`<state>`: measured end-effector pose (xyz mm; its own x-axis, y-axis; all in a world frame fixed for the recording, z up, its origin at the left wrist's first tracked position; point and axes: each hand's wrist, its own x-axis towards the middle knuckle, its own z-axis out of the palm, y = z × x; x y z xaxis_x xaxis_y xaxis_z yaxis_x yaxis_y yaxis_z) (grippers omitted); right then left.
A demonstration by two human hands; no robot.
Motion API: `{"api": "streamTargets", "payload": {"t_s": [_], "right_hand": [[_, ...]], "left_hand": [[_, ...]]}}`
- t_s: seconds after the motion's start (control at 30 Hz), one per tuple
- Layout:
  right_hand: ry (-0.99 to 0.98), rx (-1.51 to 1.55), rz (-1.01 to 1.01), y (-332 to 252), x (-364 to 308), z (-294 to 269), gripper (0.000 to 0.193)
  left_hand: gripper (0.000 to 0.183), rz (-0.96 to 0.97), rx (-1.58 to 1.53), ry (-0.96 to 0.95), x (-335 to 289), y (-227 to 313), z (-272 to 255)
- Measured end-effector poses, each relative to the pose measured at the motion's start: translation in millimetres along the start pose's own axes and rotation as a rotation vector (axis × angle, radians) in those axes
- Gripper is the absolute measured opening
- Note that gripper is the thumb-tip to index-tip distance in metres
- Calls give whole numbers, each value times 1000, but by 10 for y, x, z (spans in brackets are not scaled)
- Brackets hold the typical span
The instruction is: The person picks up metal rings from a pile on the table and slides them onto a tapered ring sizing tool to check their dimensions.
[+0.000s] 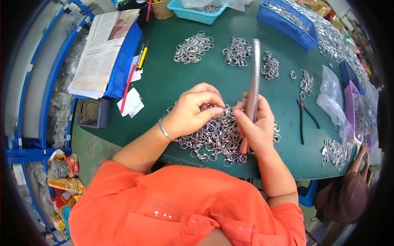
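Observation:
A large pile of silver-coloured metal rings [211, 139] lies on the green table in front of me. Above its left part, my left hand [197, 105] is closed in a pinch; whatever sits between thumb and fingertips is too small to make out. My right hand [259, 123] grips a tapered metal ring mandrel [254, 78] near its reddish lower end. The mandrel stands almost upright, its thin end pointing away from me and its lower end over the pile. Both hands are close together, with a small gap between their fingertips.
Smaller ring heaps [193, 48] lie farther back. Black-handled pliers [303, 119] rest at the right, near a clear plastic bag [330, 96]. Blue bins [293, 22] stand at the back. A newspaper [104, 49] covers a blue box at left. Another person [344, 197] sits at far right.

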<state>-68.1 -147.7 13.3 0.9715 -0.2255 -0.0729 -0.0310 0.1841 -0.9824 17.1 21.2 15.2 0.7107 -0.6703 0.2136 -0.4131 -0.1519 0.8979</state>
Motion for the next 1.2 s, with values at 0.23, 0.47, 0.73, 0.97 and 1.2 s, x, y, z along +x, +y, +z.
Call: {"api": "streamTargets", "payload": {"t_s": [0.23,0.47,0.73,0.97,1.2], "right_hand": [[-55,37,-3,51,25,-44,41],[-34,88,-27,28,-12,-30,45],[-35,109,-41,27,-34,-39,47],[-61,48,-75,61,-33,-25,48],[-92,28,-73,48,-32,-38,45]], "left_hand": [[24,86,-222,139,-72,-92,269],[35,269,-105,120,-104,-159,224],[13,204,-22,45,-64,-95,143],[15,-86,-553,58,-114,-33,208],[13,-47,-525,83,-126,-60,206]]}}
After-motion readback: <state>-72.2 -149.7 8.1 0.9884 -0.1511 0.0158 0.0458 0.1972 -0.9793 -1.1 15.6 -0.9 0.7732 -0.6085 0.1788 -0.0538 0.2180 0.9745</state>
